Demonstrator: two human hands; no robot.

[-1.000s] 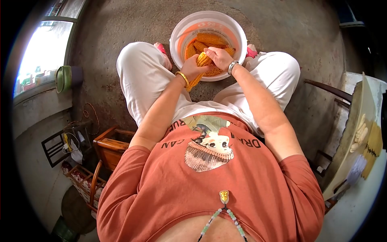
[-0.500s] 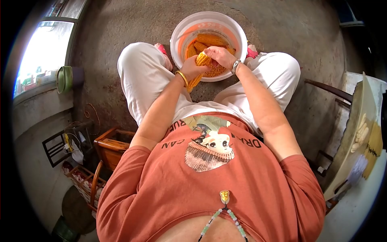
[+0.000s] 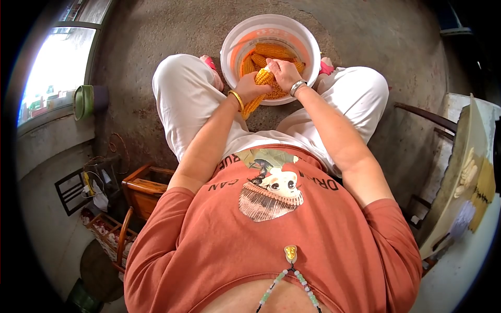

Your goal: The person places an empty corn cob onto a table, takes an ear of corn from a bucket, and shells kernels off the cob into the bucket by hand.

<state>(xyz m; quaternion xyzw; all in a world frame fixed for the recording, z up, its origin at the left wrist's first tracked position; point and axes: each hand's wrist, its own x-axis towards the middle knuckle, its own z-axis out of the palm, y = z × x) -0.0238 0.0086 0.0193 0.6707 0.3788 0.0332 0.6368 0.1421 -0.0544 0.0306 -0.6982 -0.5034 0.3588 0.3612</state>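
Right hand (image 3: 284, 74), wrist (image 3: 303, 94) farther inward

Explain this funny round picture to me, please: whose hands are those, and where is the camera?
There's no robot here, just one person's two bare hands. The camera is worn on their head, looking forward and down, so you see their own shirt and white trousers. The left hand grips a corn cob, and the right hand is at its top end. A white bucket stands on the floor between the feet. Inside are more cobs and what look like loose kernels.
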